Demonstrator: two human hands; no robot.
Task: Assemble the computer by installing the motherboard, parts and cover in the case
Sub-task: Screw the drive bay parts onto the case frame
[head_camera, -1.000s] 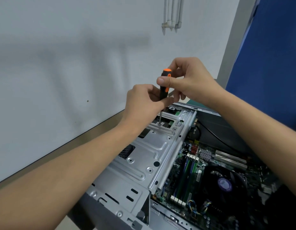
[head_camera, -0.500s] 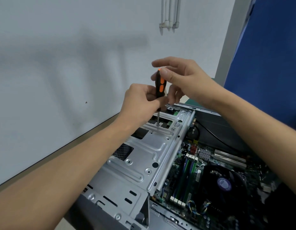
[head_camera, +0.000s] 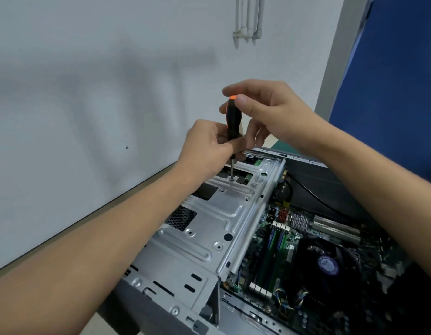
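Observation:
A black screwdriver with an orange cap (head_camera: pixel 233 119) stands upright, its tip on a screw (head_camera: pixel 231 179) in the silver drive bracket (head_camera: pixel 209 228) of the open computer case (head_camera: pixel 161 308). My left hand (head_camera: pixel 209 146) grips the lower part of the handle. My right hand (head_camera: pixel 267 112) pinches the top of the handle between thumb and fingertips. The motherboard (head_camera: pixel 277 252) lies inside the case to the right of the bracket, with memory sticks and a black CPU fan (head_camera: pixel 328 264).
A white wall (head_camera: pixel 88 117) rises right behind the case, with white pipes (head_camera: pixel 248 20) high up. A blue panel (head_camera: pixel 391 93) stands at the right. A black cable (head_camera: pixel 313 197) runs over the dark far part of the case.
My right hand has turned round the top of the screwdriver handle, and its fingers have shifted. The left hand and the screwdriver tip stay at the same screw.

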